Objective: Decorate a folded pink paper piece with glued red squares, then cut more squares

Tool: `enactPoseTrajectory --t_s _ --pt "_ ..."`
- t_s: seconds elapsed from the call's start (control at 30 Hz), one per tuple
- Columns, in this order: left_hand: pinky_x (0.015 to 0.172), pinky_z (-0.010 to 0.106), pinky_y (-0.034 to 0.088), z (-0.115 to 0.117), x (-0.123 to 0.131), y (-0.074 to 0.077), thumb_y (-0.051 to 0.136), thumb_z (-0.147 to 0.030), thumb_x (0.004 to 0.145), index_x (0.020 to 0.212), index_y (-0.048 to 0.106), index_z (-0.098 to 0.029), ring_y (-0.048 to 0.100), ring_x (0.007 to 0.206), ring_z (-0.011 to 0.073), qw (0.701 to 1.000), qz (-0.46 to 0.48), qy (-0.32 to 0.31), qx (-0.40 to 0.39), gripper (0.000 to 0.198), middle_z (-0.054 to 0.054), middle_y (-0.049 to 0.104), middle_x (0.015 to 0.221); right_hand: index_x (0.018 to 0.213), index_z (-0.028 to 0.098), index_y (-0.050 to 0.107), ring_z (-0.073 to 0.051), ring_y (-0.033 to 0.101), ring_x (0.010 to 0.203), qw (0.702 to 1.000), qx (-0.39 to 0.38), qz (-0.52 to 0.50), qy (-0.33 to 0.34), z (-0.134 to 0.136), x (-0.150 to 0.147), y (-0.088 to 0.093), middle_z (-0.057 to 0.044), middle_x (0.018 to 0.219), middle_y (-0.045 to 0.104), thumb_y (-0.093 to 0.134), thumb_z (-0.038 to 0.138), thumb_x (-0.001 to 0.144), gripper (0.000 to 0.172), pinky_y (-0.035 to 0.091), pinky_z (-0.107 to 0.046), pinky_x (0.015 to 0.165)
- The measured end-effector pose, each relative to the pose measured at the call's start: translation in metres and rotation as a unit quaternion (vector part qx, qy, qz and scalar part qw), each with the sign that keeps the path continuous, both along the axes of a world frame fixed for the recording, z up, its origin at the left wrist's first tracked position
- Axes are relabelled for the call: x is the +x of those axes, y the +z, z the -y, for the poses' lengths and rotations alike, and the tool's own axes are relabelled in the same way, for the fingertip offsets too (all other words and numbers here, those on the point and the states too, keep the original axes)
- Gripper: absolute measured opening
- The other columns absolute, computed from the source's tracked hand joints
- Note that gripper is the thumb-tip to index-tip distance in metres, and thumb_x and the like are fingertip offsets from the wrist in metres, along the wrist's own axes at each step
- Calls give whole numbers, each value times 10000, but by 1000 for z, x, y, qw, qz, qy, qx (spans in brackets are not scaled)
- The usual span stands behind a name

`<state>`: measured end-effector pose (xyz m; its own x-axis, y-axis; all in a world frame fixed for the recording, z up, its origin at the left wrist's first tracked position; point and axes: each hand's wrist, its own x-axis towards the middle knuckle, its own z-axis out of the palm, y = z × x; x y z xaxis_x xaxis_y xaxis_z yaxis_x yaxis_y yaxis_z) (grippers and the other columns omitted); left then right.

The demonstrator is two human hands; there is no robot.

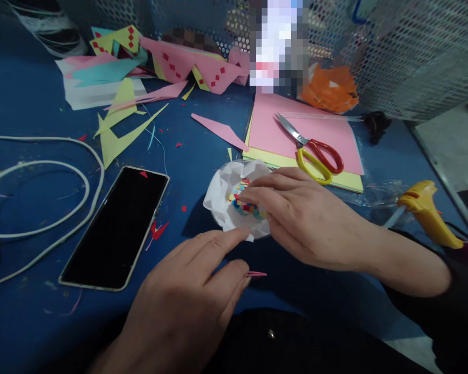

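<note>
A: Where are the hands rn?

B: Both near the middle, over the blue table (31, 322). Right hand (304, 218) comes in from the right, fingers bent down into the white dish (222, 200), tips closing on the coloured bits (246, 203) inside. Can't tell if a bit is actually pinched.

A: And the left?

B: Left hand (187, 301) is nearer, just below the dish. Forefinger stretched toward the dish's near edge, about touching it. Lower fingers & thumb nip a thin pink sliver (257, 274), its tip sticking out to the right.

A: Dish itself?

B: Flat on the table, centre of the scene, w/ white crumpled paper lining it. Bits are red, blue, yellow, heaped in the middle.

A: What else is about?

B: Phone (117, 228) left of the dish, screen dark, face up, a red scrap on its far end. White cable (42, 171) looped at far left. Scissors (312, 148), red & yellow handles, lie shut on a pink sheet (320, 135) right of and beyond the dish; yellow sheets under it. Yellow glue gun (429, 213) at right, beside the right forearm. Far side: pile of pink, yellow & teal cut paper (140, 62) w/ red diamonds, orange paper (329, 88) by the mesh wall (413, 52). Loose pink strip (218, 131) btw pile and dish. Small red scraps scattered on the table
</note>
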<state>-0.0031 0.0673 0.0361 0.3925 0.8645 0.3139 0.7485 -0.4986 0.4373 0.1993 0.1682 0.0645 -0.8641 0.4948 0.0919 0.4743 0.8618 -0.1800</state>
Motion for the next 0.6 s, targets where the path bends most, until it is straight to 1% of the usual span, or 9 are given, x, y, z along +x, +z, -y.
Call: enactPoseTrajectory --t_s 0.1,0.17,0.3,0.47,0.6 --pt "845 441 636 1 0 -1 515 -204 977 856 782 -224 745 1011 267 1000 9 3 0 294 43 769 1196 1249 -4 618 -345 602 1206 999 -31 15 25 -1 -4 -2 -228 1133 723 432 164 901 429 403 -517 1072" --pt "842 435 635 1 0 -1 535 -204 973 854 777 -220 745 1012 266 1000 17 -2 1 270 44 769 1197 1287 -7 588 -343 578 1240 999 -39 10 26 -4 -6 -2 -232 1162 710 425 183 906 456 379 -534 1103" --pt "846 440 636 0 1 0 543 -195 967 842 771 -215 747 1002 266 1000 22 -6 0 261 46 772 1188 1303 35 574 -341 560 1268 999 -43 -12 13 -7 -3 -2 -226 1218 689 437 168 875 468 406 -549 1083" --pt "840 462 640 0 2 0 530 -206 973 849 773 -215 750 995 275 1000 16 -10 -2 273 57 768 1199 1289 30 583 -348 559 1281 999 -43 -6 20 -4 2 -4 -249 1264 666 473 167 869 455 384 -566 1106" --pt "847 455 640 2 1 1 527 -193 978 848 771 -211 749 1007 270 1000 14 -9 2 277 55 770 1195 1257 39 598 -341 555 1310 998 -59 -8 37 -3 5 -2 -233 1218 706 447 168 894 413 353 -573 1138"
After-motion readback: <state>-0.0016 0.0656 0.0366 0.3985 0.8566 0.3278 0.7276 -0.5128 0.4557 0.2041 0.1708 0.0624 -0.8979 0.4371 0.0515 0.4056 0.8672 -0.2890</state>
